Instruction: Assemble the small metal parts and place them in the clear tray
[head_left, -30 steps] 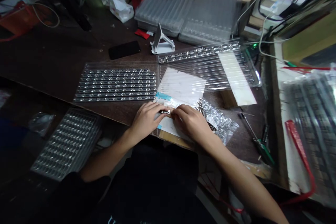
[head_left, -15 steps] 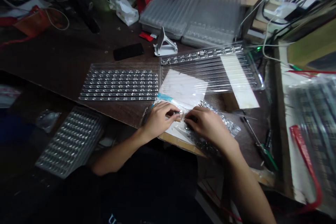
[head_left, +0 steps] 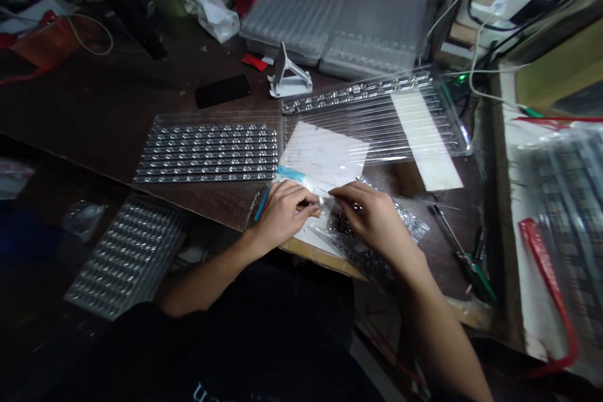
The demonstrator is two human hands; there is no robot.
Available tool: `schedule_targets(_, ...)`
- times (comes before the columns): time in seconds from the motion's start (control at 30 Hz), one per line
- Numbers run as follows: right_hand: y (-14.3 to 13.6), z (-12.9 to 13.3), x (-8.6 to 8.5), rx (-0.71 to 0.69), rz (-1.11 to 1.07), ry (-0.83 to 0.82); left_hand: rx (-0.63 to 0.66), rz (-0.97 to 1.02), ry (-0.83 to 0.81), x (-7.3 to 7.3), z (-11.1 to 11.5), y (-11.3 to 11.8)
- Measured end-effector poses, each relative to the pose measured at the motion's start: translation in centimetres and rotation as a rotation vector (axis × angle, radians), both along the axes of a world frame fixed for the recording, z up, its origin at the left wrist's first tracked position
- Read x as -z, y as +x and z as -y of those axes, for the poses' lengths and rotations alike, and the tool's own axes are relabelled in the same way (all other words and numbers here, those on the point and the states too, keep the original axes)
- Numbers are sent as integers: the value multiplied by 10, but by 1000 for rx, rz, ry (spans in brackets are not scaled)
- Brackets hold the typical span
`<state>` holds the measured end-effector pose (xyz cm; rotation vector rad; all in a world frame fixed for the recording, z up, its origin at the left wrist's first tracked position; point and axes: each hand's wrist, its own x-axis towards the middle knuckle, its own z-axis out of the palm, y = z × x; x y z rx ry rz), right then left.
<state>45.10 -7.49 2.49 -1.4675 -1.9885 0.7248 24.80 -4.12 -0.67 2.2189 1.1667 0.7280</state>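
Observation:
My left hand (head_left: 285, 210) is closed in a pinch over the white sheet, on a small part with a shiny end that the fingers mostly cover. Facing it, my right hand (head_left: 365, 204) pinches thumb and forefinger together above a clear bag (head_left: 414, 226) of small metal parts; whatever is in that pinch is too small to make out. Beneath both hands lies a white sheet (head_left: 327, 154) with a strip of blue tape (head_left: 291, 173). To the left, a clear tray (head_left: 207, 151) holds rows of dark strips with shiny pieces.
Behind the sheet lies a ribbed clear tray (head_left: 348, 125), filled only along its far edge, with a white strip (head_left: 426, 138) across it. A phone (head_left: 223, 92), a white stand (head_left: 289, 75) and stacked trays (head_left: 292, 9) sit farther back. A green-handled screwdriver (head_left: 480, 279) lies right.
My right hand has lifted slightly away from the bag, and its fingertips now reach up towards the sheet. My left hand stays in place, its part less visible. The view has shifted slightly.

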Motion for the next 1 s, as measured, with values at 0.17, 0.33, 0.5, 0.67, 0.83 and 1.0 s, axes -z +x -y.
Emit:
schedule_targets(0.17,-5,-3,7,115,90,14,34,85,0,1,0,0)
schedule_targets(0.33,-20,-4,15,-34,47,12,-45,344,75,-10,-3,-15)
schedule_targets(0.5,-37,0,16,-187,262,81,-68,224,153,-38,-49,-49)
schedule_targets(0.67,-40,4,17,-190,379,127,-111,126,146,-48,-134,-61)
schedule_targets(0.83,-41,3,15,-150,407,139,-54,-56,61,-28,-175,-55)
schedule_targets(1.0,-43,4,9,-207,482,164,-74,-216,107,-17,-177,-58)
